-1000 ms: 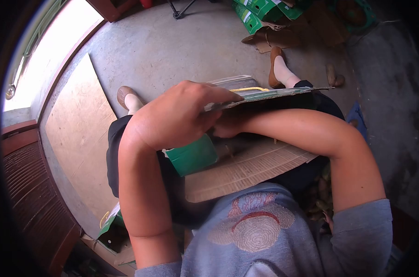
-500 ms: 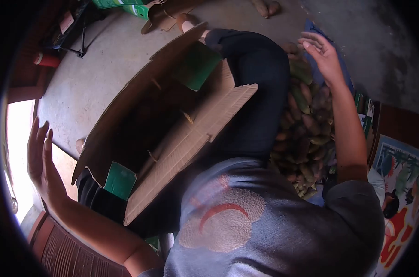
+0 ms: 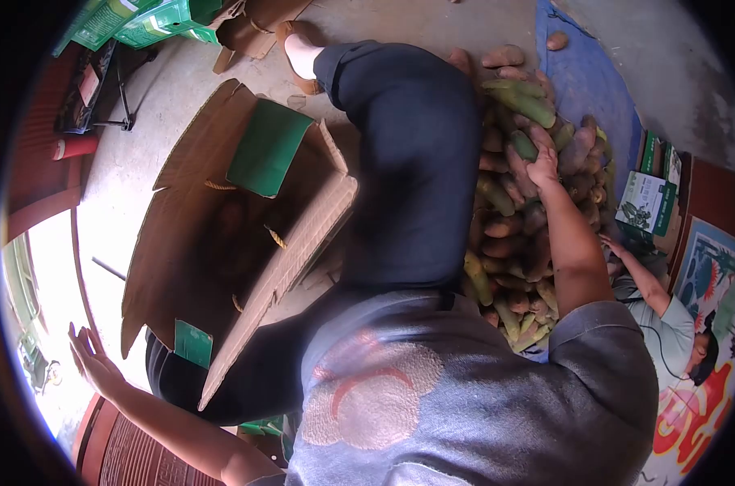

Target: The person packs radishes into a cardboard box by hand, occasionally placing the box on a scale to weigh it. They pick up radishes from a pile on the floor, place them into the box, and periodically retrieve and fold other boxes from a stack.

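Note:
Low over the pile of root vegetables (image 3: 501,227), my right hand (image 3: 542,162) has its fingers curled around a long pinkish-green root vegetable (image 3: 521,166). The pile's pieces are elongated, some green, others reddish brown. On the other side, my left hand (image 3: 96,368) is raised with fingers spread and nothing in it, beside the lower end of an open cardboard box (image 3: 161,235). The box stands tilted between my legs, its flaps up, with green patches on two flaps and yellow cord loops in its walls. Its inside is dark.
A blue sheet (image 3: 590,81) lies under the pile. Another person (image 3: 667,324) is at the right, one arm toward the pile. Green printed boxes (image 3: 647,198) stand near them; more green cartons (image 3: 153,24) are at upper left. A wooden seat (image 3: 141,445) is at lower left.
My right hand has come down from the air onto the pile. My left hand has lowered, still spread. The box appears shifted left and the view has turned, bringing the other person into sight.

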The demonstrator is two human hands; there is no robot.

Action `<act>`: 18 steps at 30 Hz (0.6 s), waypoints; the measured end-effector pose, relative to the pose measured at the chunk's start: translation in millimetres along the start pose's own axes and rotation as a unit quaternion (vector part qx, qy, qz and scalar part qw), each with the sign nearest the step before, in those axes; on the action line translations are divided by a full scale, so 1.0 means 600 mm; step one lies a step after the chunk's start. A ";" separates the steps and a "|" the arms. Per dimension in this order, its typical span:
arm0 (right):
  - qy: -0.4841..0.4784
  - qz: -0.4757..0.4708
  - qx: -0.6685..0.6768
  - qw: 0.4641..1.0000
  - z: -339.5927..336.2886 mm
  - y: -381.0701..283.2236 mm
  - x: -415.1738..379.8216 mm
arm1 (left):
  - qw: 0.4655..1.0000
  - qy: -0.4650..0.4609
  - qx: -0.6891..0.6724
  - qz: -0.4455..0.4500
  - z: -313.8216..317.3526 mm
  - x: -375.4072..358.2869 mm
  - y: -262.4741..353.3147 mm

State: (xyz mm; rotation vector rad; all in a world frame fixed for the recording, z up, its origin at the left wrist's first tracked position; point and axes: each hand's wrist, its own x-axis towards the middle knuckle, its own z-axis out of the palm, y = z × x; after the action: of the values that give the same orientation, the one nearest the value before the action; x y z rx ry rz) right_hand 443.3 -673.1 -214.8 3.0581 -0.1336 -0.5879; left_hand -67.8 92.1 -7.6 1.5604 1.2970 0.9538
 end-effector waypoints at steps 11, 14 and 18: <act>0.037 0.074 -0.199 0.977 0.020 -0.043 -0.048 | 0.987 0.035 -0.095 -0.129 -0.038 -0.021 -0.059; 0.024 -0.024 -0.202 0.979 0.048 -0.001 -0.035 | 0.983 0.050 -0.109 -0.138 -0.036 -0.013 -0.059; -0.007 -0.083 -0.122 0.989 0.032 -0.042 -0.080 | 0.986 0.021 -0.127 -0.108 0.006 -0.032 -0.025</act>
State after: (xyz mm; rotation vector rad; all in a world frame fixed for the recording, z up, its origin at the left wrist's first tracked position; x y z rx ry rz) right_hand 393.9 -644.0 -216.2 2.8441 0.1814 -0.5859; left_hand -72.4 73.7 -23.8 1.1854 1.2889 0.9742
